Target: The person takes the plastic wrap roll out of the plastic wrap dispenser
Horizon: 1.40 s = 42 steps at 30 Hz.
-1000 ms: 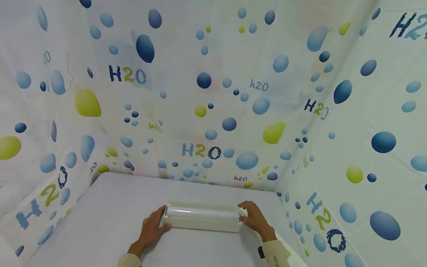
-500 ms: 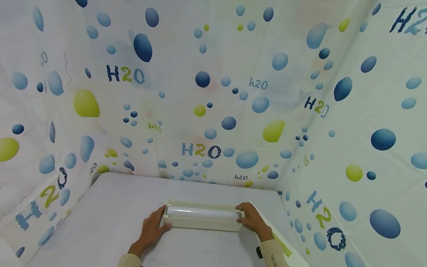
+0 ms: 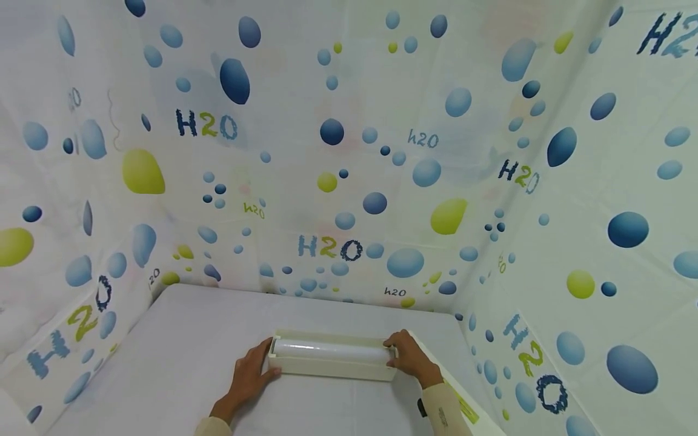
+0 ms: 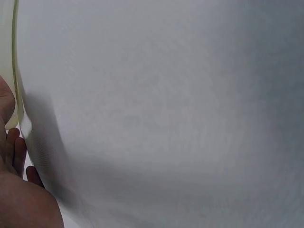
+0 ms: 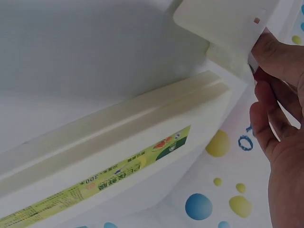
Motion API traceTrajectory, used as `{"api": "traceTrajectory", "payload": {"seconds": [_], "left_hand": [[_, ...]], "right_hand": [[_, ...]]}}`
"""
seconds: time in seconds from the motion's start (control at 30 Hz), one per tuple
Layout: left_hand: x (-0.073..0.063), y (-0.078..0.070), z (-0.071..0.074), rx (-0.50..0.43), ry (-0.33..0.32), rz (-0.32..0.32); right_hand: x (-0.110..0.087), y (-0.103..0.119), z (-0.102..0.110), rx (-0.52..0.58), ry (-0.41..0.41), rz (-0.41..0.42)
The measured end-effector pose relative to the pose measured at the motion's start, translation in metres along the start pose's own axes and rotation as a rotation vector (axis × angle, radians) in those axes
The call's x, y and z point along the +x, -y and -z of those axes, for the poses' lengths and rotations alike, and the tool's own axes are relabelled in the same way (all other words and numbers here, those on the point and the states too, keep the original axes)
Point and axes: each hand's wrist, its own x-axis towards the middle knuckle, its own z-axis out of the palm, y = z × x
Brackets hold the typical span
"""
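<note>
In the head view, a long cream cling film dispenser (image 3: 327, 367) lies across the white table with its top uncovered. Inside it sits a shiny roll of cling film (image 3: 332, 350). My left hand (image 3: 248, 375) holds the left end, thumb at the front corner and fingers at the end wall. At the right end, my right hand (image 3: 411, 358) grips the dispenser between thumb and fingers, covering that end of the roll. The right wrist view shows thumb and curled fingers at the dispenser's corner (image 5: 218, 21). In the left wrist view my left hand (image 4: 19, 180) is partly out of frame.
Beside my right forearm lies a long cream cover piece (image 5: 118, 137) with a yellow-green printed label (image 5: 109, 175). The white table (image 3: 180, 339) is enclosed by white sheets (image 3: 294, 181) printed with coloured drops and "H2O".
My right hand has shifted slightly left, its fingers closing in on the dispenser's right end. More of the labelled cover piece shows beside the forearm. My left hand and the dispenser stay practically still.
</note>
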Motion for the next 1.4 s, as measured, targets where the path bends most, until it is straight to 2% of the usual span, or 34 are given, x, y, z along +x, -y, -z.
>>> {"api": "traceTrajectory", "payload": {"seconds": [0.23,0.3,0.53,0.8,0.97,1.2,1.4], "left_hand": [[-0.001,0.000,0.000,-0.004,0.025,-0.002],[-0.001,0.000,0.000,-0.006,0.022,0.003],[-0.001,-0.003,0.006,-0.018,0.049,0.039],[0.000,-0.010,0.010,-0.014,0.034,0.033],[0.000,-0.013,0.010,-0.021,0.031,0.025],[-0.001,-0.007,0.006,-0.006,0.002,-0.016],[0.000,-0.002,0.003,-0.023,0.030,0.002]], "right_hand": [[0.001,-0.002,-0.001,-0.028,0.005,0.087],[0.003,-0.001,-0.001,-0.035,0.016,0.089],[0.011,0.002,-0.004,-0.021,0.081,-0.003],[0.014,0.000,-0.011,-0.051,0.055,-0.023],[0.013,0.002,-0.012,-0.027,0.066,-0.090],[0.008,0.005,-0.008,-0.047,0.068,-0.135],[0.006,0.005,-0.006,-0.046,0.027,-0.154]]}}
